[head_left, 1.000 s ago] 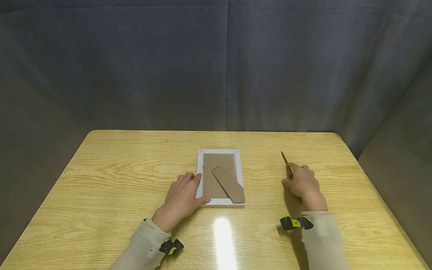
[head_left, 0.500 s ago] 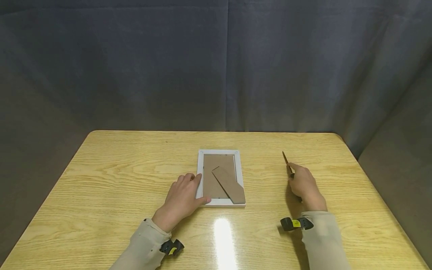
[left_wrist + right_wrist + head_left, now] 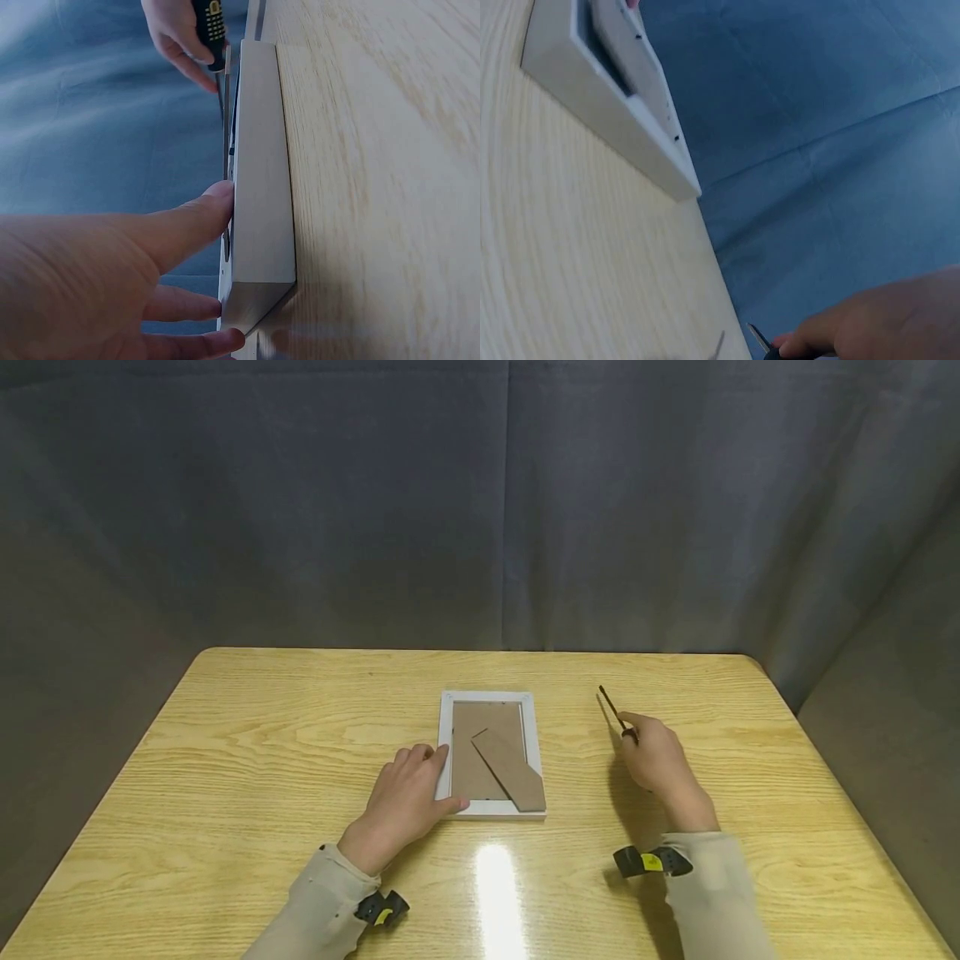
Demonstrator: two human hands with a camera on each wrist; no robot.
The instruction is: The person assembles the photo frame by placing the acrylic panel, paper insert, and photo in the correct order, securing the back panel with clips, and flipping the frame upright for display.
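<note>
A white picture frame lies face down on the table, its brown backing board and slanted easel stand uppermost. My left hand holds the frame's near left corner, the thumb on the near rail and the fingers along the left side. Right of the frame, my right hand grips a screwdriver above the table, its thin shaft pointing away and slightly left. The left wrist view shows the screwdriver's dark handle with yellow markings. In the right wrist view, the metal tip shows beside the fingers.
The wooden table has its far edge against a dark curtain, which also hangs at both sides. Black wrist straps sit over the light sleeves. A bright reflection lies on the tabletop near the front.
The right hand has closed round the screwdriver and lifted it off the table, shifting it a little left. The left hand and the picture frame have stayed in place.
</note>
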